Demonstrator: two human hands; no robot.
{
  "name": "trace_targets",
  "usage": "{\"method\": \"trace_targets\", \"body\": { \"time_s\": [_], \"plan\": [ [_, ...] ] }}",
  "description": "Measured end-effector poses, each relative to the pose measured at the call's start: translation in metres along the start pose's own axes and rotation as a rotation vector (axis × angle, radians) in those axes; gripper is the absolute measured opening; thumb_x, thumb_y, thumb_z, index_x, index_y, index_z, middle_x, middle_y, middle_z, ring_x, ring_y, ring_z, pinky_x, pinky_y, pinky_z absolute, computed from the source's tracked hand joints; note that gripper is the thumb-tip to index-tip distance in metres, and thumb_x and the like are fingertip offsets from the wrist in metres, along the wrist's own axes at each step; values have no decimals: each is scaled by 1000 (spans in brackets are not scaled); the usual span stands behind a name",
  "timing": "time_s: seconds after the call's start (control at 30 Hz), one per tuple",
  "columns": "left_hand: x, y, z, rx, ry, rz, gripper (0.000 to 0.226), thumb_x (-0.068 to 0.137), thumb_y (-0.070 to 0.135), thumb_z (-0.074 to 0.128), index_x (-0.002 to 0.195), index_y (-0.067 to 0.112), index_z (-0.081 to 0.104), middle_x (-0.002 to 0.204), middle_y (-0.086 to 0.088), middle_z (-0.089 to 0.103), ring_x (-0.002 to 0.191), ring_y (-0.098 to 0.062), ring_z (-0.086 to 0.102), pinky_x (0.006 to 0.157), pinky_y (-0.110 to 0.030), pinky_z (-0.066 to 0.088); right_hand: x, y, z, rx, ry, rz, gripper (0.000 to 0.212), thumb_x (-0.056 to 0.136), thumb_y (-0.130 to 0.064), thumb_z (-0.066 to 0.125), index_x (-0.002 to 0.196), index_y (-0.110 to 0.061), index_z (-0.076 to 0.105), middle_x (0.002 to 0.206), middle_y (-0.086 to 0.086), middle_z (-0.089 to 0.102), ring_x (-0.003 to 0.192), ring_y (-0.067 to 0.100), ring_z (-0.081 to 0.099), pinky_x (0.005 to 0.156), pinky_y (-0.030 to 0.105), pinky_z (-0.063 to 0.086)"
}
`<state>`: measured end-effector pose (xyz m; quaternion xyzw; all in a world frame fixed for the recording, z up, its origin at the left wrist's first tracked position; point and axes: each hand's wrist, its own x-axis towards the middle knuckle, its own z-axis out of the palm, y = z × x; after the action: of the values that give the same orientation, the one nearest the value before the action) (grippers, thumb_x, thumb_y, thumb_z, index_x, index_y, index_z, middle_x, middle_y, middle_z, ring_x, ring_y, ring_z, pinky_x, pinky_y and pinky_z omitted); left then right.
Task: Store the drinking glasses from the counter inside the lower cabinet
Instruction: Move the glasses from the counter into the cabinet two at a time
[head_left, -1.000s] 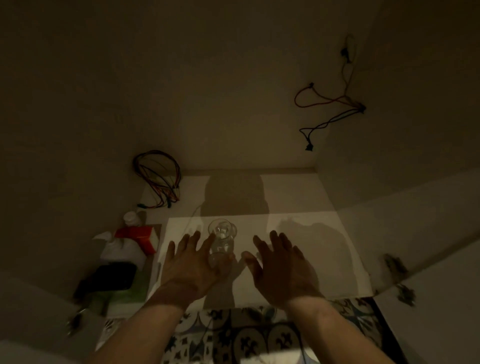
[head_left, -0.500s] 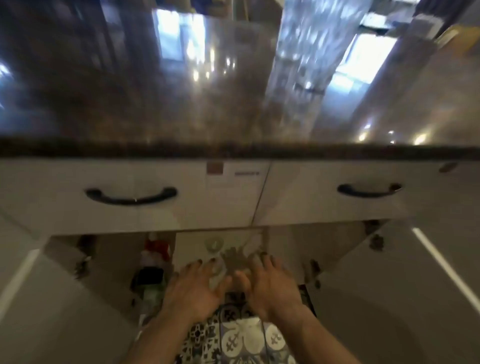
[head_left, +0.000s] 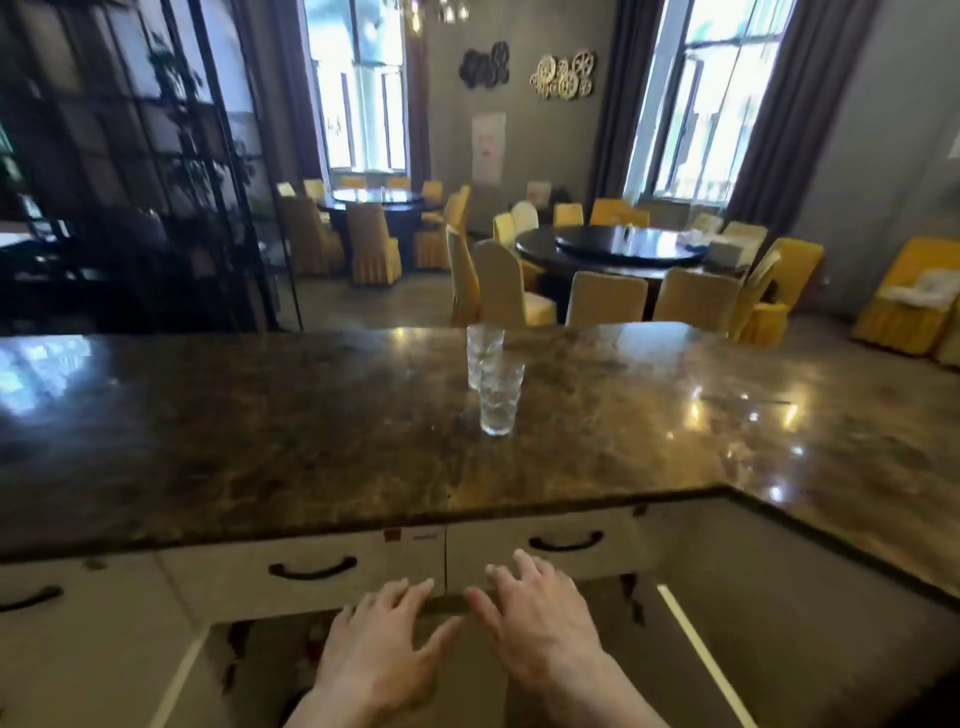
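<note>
My left hand (head_left: 375, 656) and my right hand (head_left: 535, 618) hang side by side in front of the lower cabinet (head_left: 457, 675), palms down, low in the view and just below the near edge of the tabletop (head_left: 260, 441). The fingers (head_left: 402, 592) of both hands are spread wide and relaxed, and they hold nothing; the two thumbs point toward each other with a small gap between them. The fingertips of my right hand lie over the bottom of the right drawer front (head_left: 545, 551), though I cannot tell whether they touch it. Two clear drinking glasses stand upright on the dark marbled tabletop, right of its middle and well away from my hands. The nearer glass (head_left: 500, 397) stands closer to me, and the farther glass (head_left: 483, 353) is just behind it, toward the far edge, so close that the two overlap in my view and I cannot tell if they touch. Under the tabletop run pale drawer fronts with dark curved handles, the left handle (head_left: 313, 570) above my left hand and the right handle (head_left: 566, 542) above my right. The cabinet doors stand open on either side of my hands, the right door (head_left: 779, 634) swung out toward me. Inside the cabinet the shade is too deep to make anything out clearly.
</note>
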<state>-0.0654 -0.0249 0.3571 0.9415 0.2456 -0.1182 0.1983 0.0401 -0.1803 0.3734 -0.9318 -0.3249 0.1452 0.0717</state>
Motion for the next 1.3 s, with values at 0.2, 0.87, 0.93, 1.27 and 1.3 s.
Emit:
{"method": "trace_targets", "body": {
  "time_s": [0.2,0.87,0.93,1.27,1.3],
  "plan": [
    [-13,50,-82,49,237,72,74,86,80,28,150,44,28,160,11,28,146,-15,25,120,-49,18,-14,2,-101,-27,290,-81,64,100,-64,23,149,-28,41,162,9,32,149,29,26,122,52,19],
    [161,19,-213,11,359,139,76,85,81,29,151,43,26,160,9,27,147,-18,23,120,-51,14,158,-19,-181,-47,308,-57,61,99,-63,31,149,-31,41,165,8,24,153,28,17,123,55,11],
    [184,15,-220,0,357,149,74,86,80,30,151,43,26,160,9,27,147,-18,23,120,-52,14,180,-17,-182,-45,302,-32,60,99,-63,32,149,-31,41,165,8,24,153,28,19,123,54,12],
    [282,38,-212,22,293,182,73,90,66,49,152,42,21,160,7,25,147,-20,24,120,-50,17,266,18,-172,-65,198,-25,74,92,-60,56,154,-34,28,167,7,16,154,29,14,124,51,17],
    [291,43,-211,22,291,185,73,90,62,53,153,42,20,160,7,25,146,-20,24,120,-50,18,273,23,-170,-70,175,-37,76,91,-60,58,155,-34,26,167,8,15,154,29,13,123,51,20]
  ]
}}
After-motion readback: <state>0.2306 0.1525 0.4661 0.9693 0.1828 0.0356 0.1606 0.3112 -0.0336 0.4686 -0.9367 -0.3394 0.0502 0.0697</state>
